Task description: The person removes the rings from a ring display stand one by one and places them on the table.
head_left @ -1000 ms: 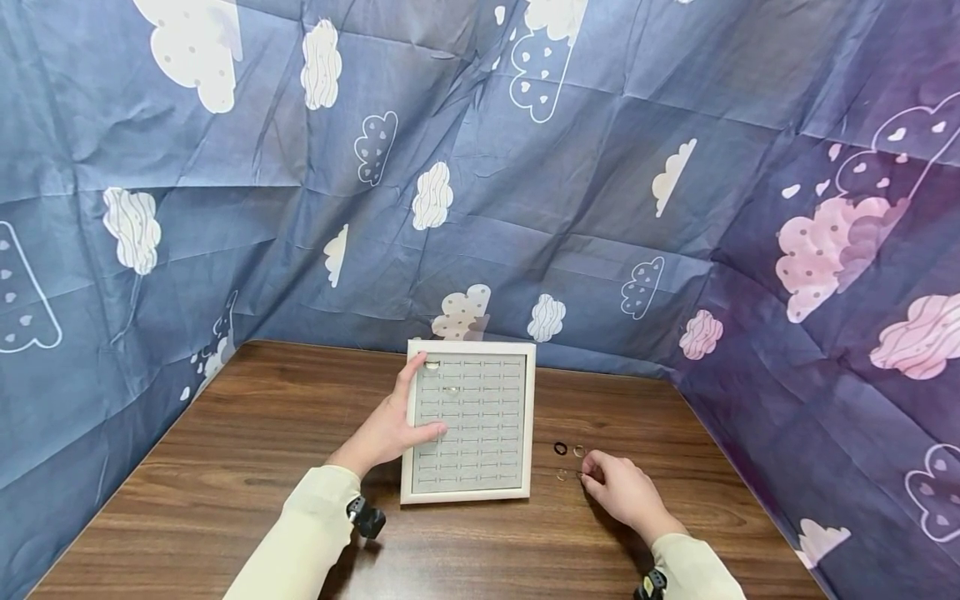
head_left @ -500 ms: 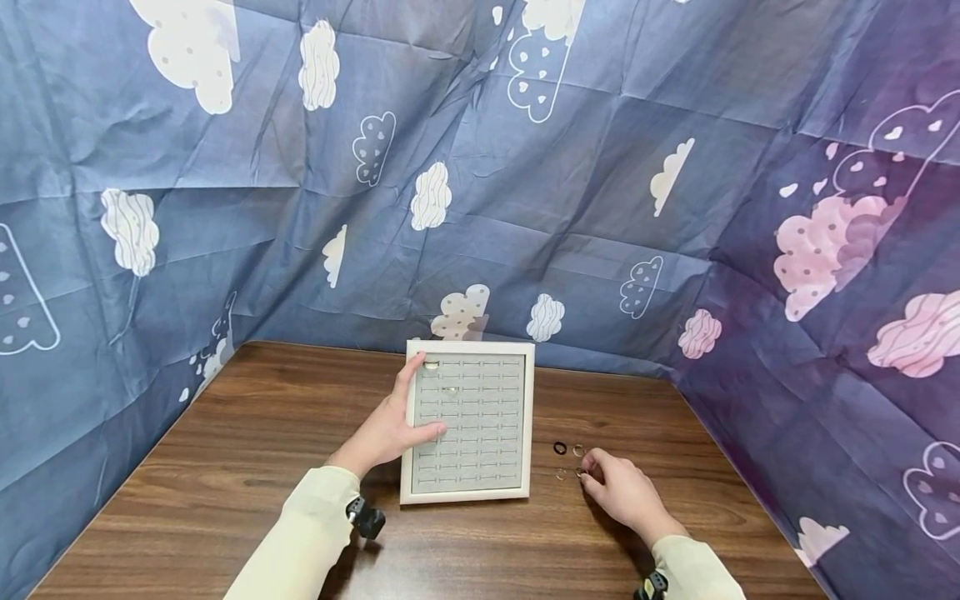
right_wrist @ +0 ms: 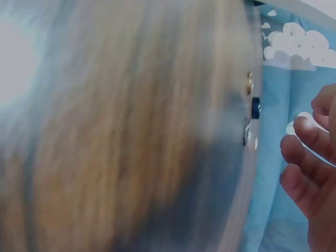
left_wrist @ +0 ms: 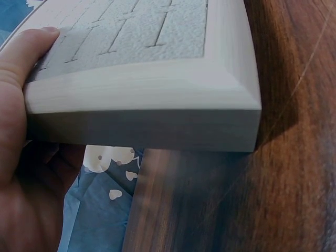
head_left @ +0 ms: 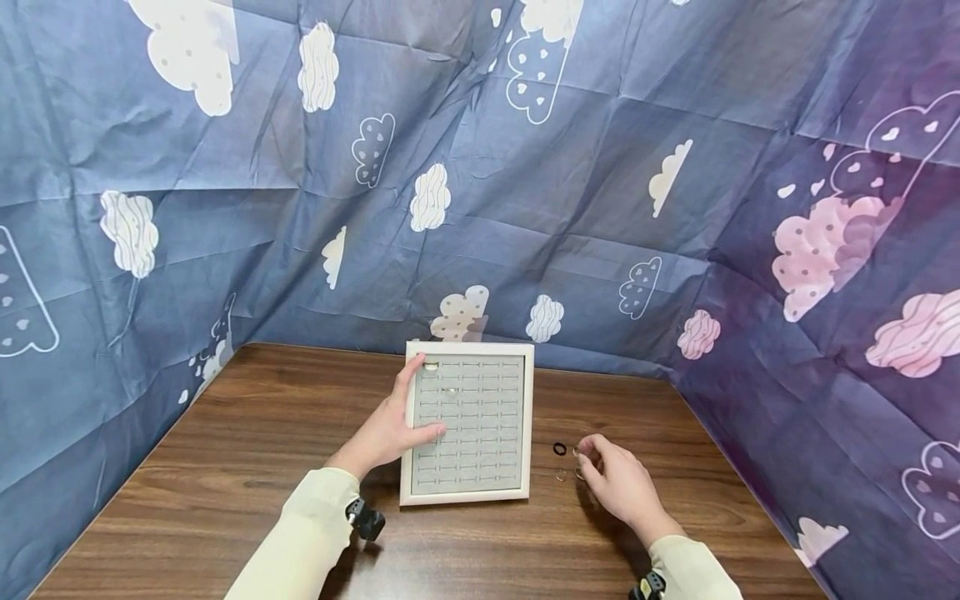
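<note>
A white-framed ring tray (head_left: 468,497) with a grey slotted pad lies on the wooden table (head_left: 247,450). My left hand (head_left: 388,427) grips its left edge, thumb on the pad and a finger along the frame. The left wrist view shows that thumb (left_wrist: 21,58) over the tray's corner (left_wrist: 157,79). Two small rings (head_left: 431,364) sit in the upper left slots. Right of the tray lie several loose rings, one of them black (head_left: 559,448). My right hand (head_left: 618,483) hovers at them with loosely curled fingers (right_wrist: 307,163); nothing shows between them.
Blue cloth printed with clouds (head_left: 480,208) hangs close behind the table and along both sides. The table's far edge runs just beyond the tray. Bare wood stretches left of the tray and in front of it.
My right hand has lifted a little and shifted toward the far rings, its fingers curling. The left hand and the tray have stayed still.
</note>
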### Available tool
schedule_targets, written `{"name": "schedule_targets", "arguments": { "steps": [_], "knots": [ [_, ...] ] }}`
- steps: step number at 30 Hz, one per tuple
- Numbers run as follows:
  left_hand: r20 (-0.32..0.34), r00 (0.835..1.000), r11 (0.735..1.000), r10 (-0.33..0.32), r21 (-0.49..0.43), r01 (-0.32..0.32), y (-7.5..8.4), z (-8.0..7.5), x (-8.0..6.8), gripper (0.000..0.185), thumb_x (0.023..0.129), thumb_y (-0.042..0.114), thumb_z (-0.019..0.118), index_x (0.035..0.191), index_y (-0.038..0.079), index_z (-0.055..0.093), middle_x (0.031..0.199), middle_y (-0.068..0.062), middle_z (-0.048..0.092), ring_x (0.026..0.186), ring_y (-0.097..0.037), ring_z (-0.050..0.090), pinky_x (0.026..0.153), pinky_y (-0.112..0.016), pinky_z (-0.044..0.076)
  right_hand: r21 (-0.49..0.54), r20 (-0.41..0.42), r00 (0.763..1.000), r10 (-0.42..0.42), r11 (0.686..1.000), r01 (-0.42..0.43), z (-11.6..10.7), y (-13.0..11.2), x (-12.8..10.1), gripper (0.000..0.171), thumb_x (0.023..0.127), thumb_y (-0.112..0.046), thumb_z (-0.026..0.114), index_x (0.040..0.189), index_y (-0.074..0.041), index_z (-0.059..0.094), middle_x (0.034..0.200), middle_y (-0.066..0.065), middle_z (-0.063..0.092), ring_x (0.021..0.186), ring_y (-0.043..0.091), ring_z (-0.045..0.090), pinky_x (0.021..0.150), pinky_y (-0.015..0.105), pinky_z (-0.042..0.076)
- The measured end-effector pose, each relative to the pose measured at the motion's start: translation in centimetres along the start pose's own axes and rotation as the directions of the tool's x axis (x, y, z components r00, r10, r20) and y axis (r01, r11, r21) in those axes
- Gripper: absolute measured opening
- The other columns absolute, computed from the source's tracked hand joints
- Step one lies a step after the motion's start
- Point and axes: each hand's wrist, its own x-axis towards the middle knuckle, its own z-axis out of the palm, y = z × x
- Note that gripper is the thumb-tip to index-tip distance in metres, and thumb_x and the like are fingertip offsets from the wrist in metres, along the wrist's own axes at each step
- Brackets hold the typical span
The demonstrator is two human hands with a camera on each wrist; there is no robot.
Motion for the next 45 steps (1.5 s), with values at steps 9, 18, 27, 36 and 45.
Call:
{"name": "schedule_targets", "arguments": {
  "steps": [9,18,27,36,45],
  "knots": [
    [-0.003,1.000,1.000,-0.010,-0.009,0.010,0.0,-0.1,0.0,0.117,0.091,0.015,0.088,0.171,0.033,0.004,0.129,-0.013,0.076,0.103,-0.023,0.078,0.096,-0.044,0.060,0.058,-0.123,0.989,-0.081,0.994,0.089,-0.1,-1.8,1.0,0.010,0.099,-0.011,0.074,0.108,-0.016,0.071,0.081,-0.013,0.062,0.071,-0.001,0.053,0.065,0.025,0.046],
    [-0.008,1.000,1.000,0.007,0.003,-0.007,0.0,-0.1,-0.2,0.114,0.092,0.020,0.088,0.171,0.030,0.006,0.127,-0.016,0.077,0.103,-0.026,0.078,0.096,-0.046,0.060,0.096,-0.197,0.969,-0.147,0.981,0.168,0.0,-3.5,1.6,0.013,0.096,-0.008,0.076,0.108,-0.012,0.072,0.081,-0.012,0.065,0.070,-0.003,0.053,0.064,0.024,0.047],
    [-0.010,1.000,1.000,0.017,0.002,-0.017,0.0,-0.2,-0.1,0.114,0.092,0.019,0.088,0.170,0.030,0.006,0.129,-0.016,0.076,0.105,-0.026,0.078,0.097,-0.046,0.059,0.132,-0.252,0.952,-0.172,0.969,0.211,0.0,-5.7,2.5,0.013,0.096,-0.007,0.076,0.108,-0.010,0.071,0.083,-0.010,0.067,0.072,-0.001,0.057,0.067,0.024,0.051],
    [-0.007,1.000,1.000,0.018,0.000,-0.018,-0.3,-0.2,-0.2,0.113,0.093,0.019,0.088,0.171,0.030,0.006,0.128,-0.016,0.076,0.104,-0.025,0.078,0.096,-0.044,0.059,0.182,-0.269,0.942,-0.202,0.950,0.255,0.6,-8.3,3.4,0.017,0.095,-0.005,0.077,0.110,-0.011,0.071,0.085,-0.005,0.070,0.072,0.002,0.059,0.066,0.024,0.053],
    [0.005,0.999,0.999,0.032,-0.027,-0.031,-0.5,0.0,0.1,0.113,0.094,0.017,0.086,0.171,0.030,0.005,0.131,-0.016,0.075,0.105,-0.025,0.078,0.097,-0.046,0.059,0.202,-0.293,0.920,-0.260,0.924,0.325,0.9,-11.2,4.4,0.017,0.094,-0.005,0.078,0.109,-0.009,0.070,0.085,-0.003,0.072,0.071,0.001,0.059,0.065,0.023,0.054]
  ]
}}
